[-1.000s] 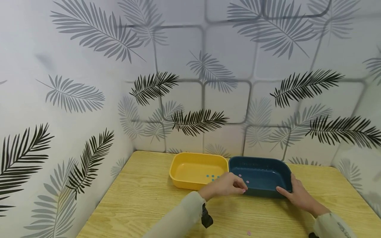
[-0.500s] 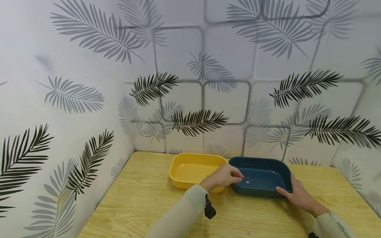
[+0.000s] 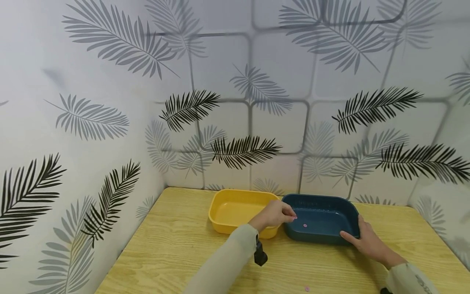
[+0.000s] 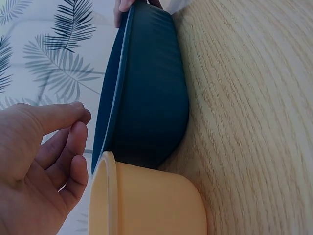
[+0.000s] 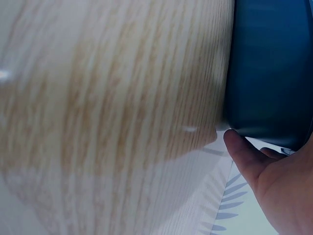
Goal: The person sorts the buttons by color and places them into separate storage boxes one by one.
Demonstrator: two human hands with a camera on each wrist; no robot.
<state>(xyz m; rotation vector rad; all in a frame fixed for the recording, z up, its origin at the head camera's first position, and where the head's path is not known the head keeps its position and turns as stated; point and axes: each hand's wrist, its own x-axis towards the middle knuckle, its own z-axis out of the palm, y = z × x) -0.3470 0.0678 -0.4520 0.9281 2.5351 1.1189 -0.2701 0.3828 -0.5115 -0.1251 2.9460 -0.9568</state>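
My left hand [image 3: 273,213] hovers where the two tubs meet, its fingertips over the dark blue tub [image 3: 323,239]. Thumb and finger pinch together, with a small pink disc [image 3: 295,217] showing at their tips in the head view. That disc cannot be made out in the left wrist view, where the left hand [image 4: 44,161] is beside the tub rims. A second pink disc [image 3: 305,225] lies inside the blue tub. At that tub's right end, my right hand [image 3: 371,241] grips the wall, thumb in front. The yellow tub [image 3: 229,229] is partly covered by my left forearm.
Another pink disc [image 3: 307,288] lies on the wooden table [image 3: 176,245] near the front. The tubs stand side by side, close to the leaf-patterned wall [image 3: 227,118] behind the table.
My left hand has moved up and slightly left, from the blue tub's front edge to over its left end. It now hides the blue discs in the yellow tub. My right hand stays put.
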